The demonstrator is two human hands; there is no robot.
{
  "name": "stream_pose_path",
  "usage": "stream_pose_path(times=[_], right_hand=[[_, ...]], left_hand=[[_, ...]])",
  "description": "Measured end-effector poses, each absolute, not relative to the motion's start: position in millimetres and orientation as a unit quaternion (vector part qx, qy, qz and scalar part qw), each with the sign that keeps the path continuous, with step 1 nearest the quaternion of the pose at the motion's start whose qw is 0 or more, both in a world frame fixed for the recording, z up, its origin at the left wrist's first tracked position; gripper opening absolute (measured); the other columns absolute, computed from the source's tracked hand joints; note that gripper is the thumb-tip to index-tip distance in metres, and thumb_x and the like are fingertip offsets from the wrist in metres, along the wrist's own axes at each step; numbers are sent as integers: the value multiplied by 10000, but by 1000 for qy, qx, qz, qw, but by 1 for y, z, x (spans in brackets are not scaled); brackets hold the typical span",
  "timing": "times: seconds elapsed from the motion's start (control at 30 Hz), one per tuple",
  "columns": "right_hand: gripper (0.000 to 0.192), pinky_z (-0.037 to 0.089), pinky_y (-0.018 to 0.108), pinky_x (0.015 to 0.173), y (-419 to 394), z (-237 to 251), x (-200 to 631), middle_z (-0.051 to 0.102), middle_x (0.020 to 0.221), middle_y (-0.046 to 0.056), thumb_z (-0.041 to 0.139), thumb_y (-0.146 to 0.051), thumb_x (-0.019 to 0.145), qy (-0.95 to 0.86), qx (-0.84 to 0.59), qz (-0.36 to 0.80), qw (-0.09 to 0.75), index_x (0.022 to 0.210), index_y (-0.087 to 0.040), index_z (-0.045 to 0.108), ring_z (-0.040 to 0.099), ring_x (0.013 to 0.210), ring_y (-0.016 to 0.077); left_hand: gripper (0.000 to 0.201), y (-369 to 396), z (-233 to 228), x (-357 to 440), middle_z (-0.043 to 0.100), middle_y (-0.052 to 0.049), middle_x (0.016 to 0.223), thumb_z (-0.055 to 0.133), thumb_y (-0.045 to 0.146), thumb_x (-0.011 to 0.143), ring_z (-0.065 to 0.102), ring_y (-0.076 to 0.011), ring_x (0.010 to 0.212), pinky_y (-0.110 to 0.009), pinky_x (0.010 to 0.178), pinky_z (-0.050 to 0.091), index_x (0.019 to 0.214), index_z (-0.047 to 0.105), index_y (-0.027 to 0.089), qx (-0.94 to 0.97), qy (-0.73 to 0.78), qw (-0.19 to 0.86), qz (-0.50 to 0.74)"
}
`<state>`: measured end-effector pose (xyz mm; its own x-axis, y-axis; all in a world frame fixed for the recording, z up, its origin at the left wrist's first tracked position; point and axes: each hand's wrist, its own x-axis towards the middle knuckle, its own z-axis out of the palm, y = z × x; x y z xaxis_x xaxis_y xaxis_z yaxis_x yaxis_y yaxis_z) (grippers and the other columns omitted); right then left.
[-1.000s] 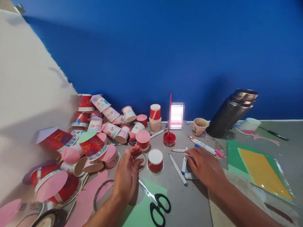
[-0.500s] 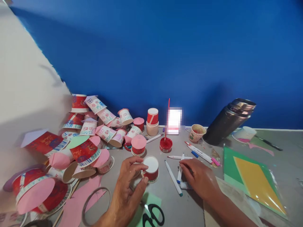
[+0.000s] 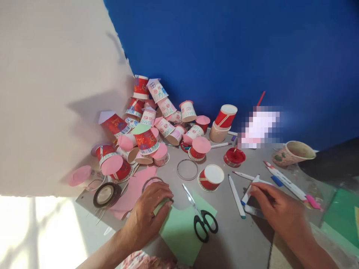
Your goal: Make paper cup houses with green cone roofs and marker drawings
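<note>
My left hand [image 3: 151, 213] is low over the table, fingers loosely curled and thumb apart, with nothing visible in it. It is beside a pale green paper sheet [image 3: 179, 224], and a thin ring [image 3: 151, 180] shows just behind its fingers. Black-handled scissors [image 3: 198, 211] lie partly open on that sheet. My right hand [image 3: 280, 209] pinches the upper end of a white marker [image 3: 250, 189] with a blue tip. Left of that, another white marker [image 3: 236, 196] with a teal end lies on the table. Between the hands, a red-banded paper cup [image 3: 210, 181] stands upside down.
Many decorated paper cups [image 3: 146, 140] with paper roofs are heaped at the left against the wall. A red paint pot [image 3: 234, 157] holds a brush. Another ring [image 3: 187, 169], a tape roll [image 3: 106, 195], a patterned cup [image 3: 288, 154] and several markers [image 3: 288, 183] lie around.
The view has swung left and down. My left hand has moved away from the red-banded cup, toward the green paper and ring. My right hand stays at the marker.
</note>
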<state>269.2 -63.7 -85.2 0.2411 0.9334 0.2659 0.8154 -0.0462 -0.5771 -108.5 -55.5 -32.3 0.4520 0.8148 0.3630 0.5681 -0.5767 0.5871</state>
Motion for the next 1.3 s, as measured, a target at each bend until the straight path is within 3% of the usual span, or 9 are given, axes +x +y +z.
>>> stream_pose_path(times=[0.13,0.43,0.67,0.8,0.9,1.0,1.1,1.17,1.3], right_hand=[[312,554,403,737,-64,-67,262,799,785,47,546,-501,919,-582,-726,119,345,934,-253,734,763,757,281],[213,538,343,642,-59,-65,265,758,692,18,603,-416,923,-553,-717,102,412,862,-244,712,711,630,213],[93,520,322,651,-63,-59,251,744,804,24,612,-232,934,-683,-594,0,425,933,-246,703,642,648,179],[158,470,295,611,-76,-53,225,684,659,-4,610,-193,950,-764,-517,18,386,807,-234,662,609,595,162],[90,503,304,704,-89,-53,198,752,825,42,653,-285,972,-820,-452,85,341,934,-206,674,662,741,187],[281,498,339,755,-97,-55,176,749,956,93,686,-455,947,-853,-467,107,208,1049,-193,684,668,901,248],[211,464,324,734,-99,-53,171,731,959,80,690,-394,941,-853,-495,120,111,1042,-209,690,659,950,254],[121,434,308,703,-98,-48,179,734,960,62,665,-282,929,-847,-511,125,82,1031,-220,686,667,953,242],[60,322,298,562,-94,-37,217,751,841,-1,677,-223,818,-823,-550,141,5,865,-259,681,658,712,193]], left_hand=[[184,-67,-40,-118,704,-79,1023,538,105,961,664,-205,1044,-347,855,566,1072,641,209,829,434,171,308],[401,-69,-63,-78,648,-147,1287,662,129,910,513,-292,1365,-468,1080,488,1298,574,180,902,283,191,263],[270,-79,-70,-95,676,-95,1086,617,86,936,604,-241,1124,-406,930,514,1180,613,201,901,294,185,259],[233,-83,-71,-99,686,-96,1091,612,107,950,611,-235,1104,-398,917,505,1163,609,201,914,286,176,229],[199,-85,-70,-99,685,-99,1087,597,140,960,617,-238,1095,-397,911,503,1148,620,201,916,288,177,215],[187,-86,-70,-100,689,-101,1100,599,184,967,626,-243,1092,-397,907,507,1148,636,206,913,297,179,213],[210,-87,-72,-103,691,-106,1147,607,189,968,619,-250,1149,-408,956,500,1176,633,210,913,294,186,212],[224,-88,-74,-105,690,-109,1172,614,179,966,606,-254,1196,-416,997,489,1188,626,204,915,287,190,209],[191,-89,-75,-104,695,-109,1139,625,193,965,622,-249,1152,-408,974,496,1155,640,185,918,289,170,212]])
